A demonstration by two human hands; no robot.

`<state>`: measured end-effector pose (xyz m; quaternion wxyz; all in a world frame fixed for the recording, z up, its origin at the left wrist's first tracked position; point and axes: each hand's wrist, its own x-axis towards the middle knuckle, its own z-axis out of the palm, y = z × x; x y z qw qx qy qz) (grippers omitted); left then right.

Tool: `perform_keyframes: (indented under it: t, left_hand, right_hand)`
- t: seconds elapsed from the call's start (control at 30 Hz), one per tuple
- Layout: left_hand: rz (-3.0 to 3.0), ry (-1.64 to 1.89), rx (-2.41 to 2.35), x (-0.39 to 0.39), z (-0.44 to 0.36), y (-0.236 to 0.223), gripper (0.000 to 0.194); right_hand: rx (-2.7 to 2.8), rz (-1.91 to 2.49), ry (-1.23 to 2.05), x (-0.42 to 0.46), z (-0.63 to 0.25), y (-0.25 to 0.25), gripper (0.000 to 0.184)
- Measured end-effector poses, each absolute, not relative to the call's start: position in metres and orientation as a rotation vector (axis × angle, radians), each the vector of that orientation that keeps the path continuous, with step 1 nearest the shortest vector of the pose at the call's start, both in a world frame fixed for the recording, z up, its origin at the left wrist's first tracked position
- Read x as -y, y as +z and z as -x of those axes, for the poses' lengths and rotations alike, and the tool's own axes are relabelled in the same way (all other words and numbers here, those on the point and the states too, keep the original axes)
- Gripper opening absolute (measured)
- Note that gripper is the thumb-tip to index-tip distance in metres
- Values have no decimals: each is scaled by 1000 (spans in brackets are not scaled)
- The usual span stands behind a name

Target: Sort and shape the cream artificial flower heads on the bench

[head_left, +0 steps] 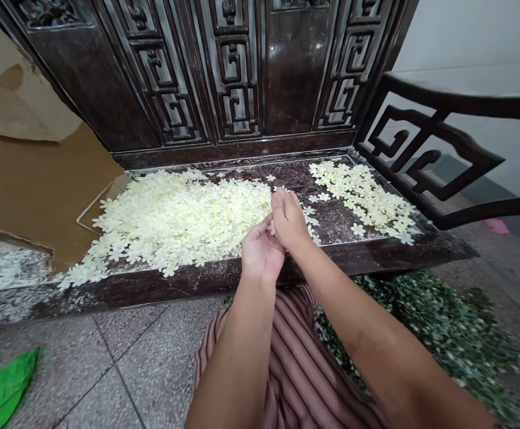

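Observation:
My two hands meet over the front of a dark carved wooden bench seat (pixel 331 220), at the right end of a large pile of small cream-white flowers (pixel 179 217). Palm up, my left hand (pixel 262 253) has its fingers curled in toward the right one. My right hand (pixel 289 217) is closed, its fingers bent over the left fingertips. A pale bit shows between them, too covered to name. Several loose flowers lie just right of my hands, and a smaller spread of the same flowers (pixel 367 199) covers the seat's right end.
Brown cardboard (pixel 31 179) with torn paper stands at the left, near a bent metal wire (pixel 92 208). The bench's armrest (pixel 439 149) rises on the right. Green leafy sprigs (pixel 434 333) lie below the seat. A big green leaf (pixel 9 387) rests on the tiled floor.

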<state>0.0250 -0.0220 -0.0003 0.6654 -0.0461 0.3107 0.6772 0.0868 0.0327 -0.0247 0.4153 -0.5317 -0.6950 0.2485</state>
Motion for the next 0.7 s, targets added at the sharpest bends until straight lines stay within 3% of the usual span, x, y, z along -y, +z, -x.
perform_keyframes:
  t: [0.17,0.3,0.7]
  left_hand:
    - [97,1596,-711,23,-21,-2,42]
    - [-53,1602,-832,26,-23,-2,53]
    - [-450,1476,-1131,24,-31,-8,25]
  right_hand:
    - [1682,1286,583,-10,-111,-16,35]
    - [1794,1284,711,12,-121,-15,26]
    - [1617,1141,935,2,-128,-25,5]
